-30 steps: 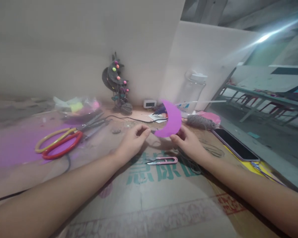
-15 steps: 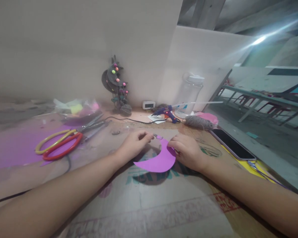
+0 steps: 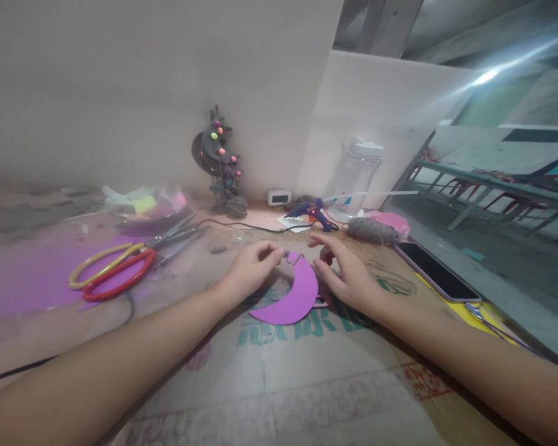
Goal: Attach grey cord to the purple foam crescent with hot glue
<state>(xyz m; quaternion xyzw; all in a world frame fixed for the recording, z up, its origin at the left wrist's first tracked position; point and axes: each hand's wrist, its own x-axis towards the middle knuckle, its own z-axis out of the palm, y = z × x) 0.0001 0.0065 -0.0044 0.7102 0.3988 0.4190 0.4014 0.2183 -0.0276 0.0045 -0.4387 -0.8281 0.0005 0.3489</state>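
Note:
A purple paper crescent [image 3: 302, 291] lies between my hands on the printed brown sheet, its wide curve toward my right hand. A short piece of grey yarn [image 3: 294, 257] loops around its upper tip. My left hand [image 3: 253, 266] is closed in a pinch at that tip, on what looks like the yarn's end. Just right of the crescent, my right hand [image 3: 351, 272] has its fingers and thumb apart and holds nothing visible. A small reddish item [image 3: 322, 301] partly shows beside the crescent's right edge; its kind is unclear.
Scissors [image 3: 121, 272] with yellow and red handles lie left on purple paper. A blue glue gun [image 3: 312, 212], a clear bottle [image 3: 356, 179] and grey yarn skein [image 3: 372, 230] stand behind. A phone [image 3: 437, 271] lies right. A decorated grey crescent [image 3: 218, 155] leans against the wall.
My right hand has let go of the crescent and opened, its fingers lifting to the right. The crescent now lies flatter on the sheet. My left hand stays at the tip.

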